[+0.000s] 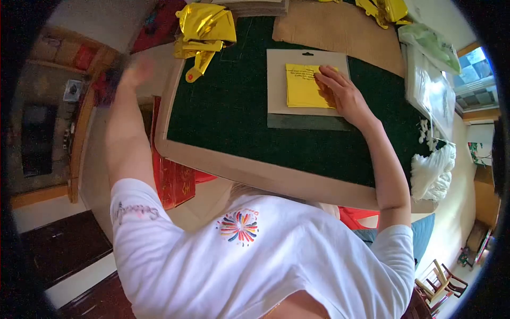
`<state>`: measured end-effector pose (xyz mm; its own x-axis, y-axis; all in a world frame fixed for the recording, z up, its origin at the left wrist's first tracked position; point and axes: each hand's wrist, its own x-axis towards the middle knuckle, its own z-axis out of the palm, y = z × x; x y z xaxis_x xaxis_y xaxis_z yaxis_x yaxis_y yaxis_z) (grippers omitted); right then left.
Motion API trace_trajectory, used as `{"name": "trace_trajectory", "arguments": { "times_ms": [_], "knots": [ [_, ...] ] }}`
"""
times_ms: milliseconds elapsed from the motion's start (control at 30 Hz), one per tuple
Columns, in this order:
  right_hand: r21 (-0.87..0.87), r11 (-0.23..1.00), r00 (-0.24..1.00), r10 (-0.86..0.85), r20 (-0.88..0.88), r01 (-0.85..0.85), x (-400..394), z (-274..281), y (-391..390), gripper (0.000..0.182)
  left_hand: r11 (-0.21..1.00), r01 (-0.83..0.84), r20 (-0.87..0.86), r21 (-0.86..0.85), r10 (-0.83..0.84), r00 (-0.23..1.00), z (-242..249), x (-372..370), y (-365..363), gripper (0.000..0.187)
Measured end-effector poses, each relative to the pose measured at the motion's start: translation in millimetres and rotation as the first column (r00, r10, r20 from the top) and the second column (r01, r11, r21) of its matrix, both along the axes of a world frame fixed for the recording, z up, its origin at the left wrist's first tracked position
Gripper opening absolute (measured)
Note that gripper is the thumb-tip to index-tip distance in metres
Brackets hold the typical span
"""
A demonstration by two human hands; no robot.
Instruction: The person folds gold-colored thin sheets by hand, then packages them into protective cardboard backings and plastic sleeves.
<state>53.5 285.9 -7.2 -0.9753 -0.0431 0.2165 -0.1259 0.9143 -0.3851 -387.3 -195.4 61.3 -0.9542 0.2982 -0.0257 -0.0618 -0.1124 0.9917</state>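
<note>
My right hand [340, 94] lies with its fingers stretched out on the right edge of a yellow printed packet [307, 90]. Under the packet is a pale backing card [276, 95] with a hang hole at its top. A clear plastic sleeve [308, 122] shows below the card, on the dark green table top [239, 117]. My left hand [137, 72] is off the table's left side, its fingers smeared by motion. Nearest to it, a crumpled shiny gold foil piece [207, 26] lies at the table's upper left corner, with a tab hanging down.
Brown cardboard [340, 26] covers the table's far side, with more gold foil [385, 10] beyond it. Along the right edge are a green-tinted plastic bag [430, 45], clear plastic packs [433, 90] and a bundle of white string [434, 173]. Red boxes [175, 183] stand below left.
</note>
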Motion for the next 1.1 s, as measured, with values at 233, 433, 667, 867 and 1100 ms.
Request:
{"name": "trace_trajectory", "arguments": {
  "times_ms": [233,433,667,867,1100],
  "knots": [
    [-0.013,0.999,0.998,0.042,-0.046,-0.042,0,-2,0,0.042,0.536,-0.092,-0.147,-0.839,-0.059,0.987,-30,-8,27,0.039],
    [0.021,1.0,1.0,0.012,-0.004,-0.012,-1,-2,2,0.044,0.067,-0.582,-0.581,-0.811,-0.219,0.784,-16,20,63,0.023],
    [-0.015,1.0,0.999,0.018,-0.032,-0.019,-1,-5,3,0.045,0.655,0.045,-0.59,-0.754,-0.706,0.392,-5,289,203,0.024],
    [-0.033,0.999,0.994,0.035,-0.1,-0.039,-2,-2,2,0.043,0.609,0.045,-0.596,-0.792,-0.787,0.16,-31,357,232,0.057],
    [-0.029,1.0,0.984,0.004,-0.18,-0.01,2,-4,-2,0.038,0.499,-0.071,-0.504,-0.864,-0.853,0.136,-42,372,239,0.047]
  ]
}}
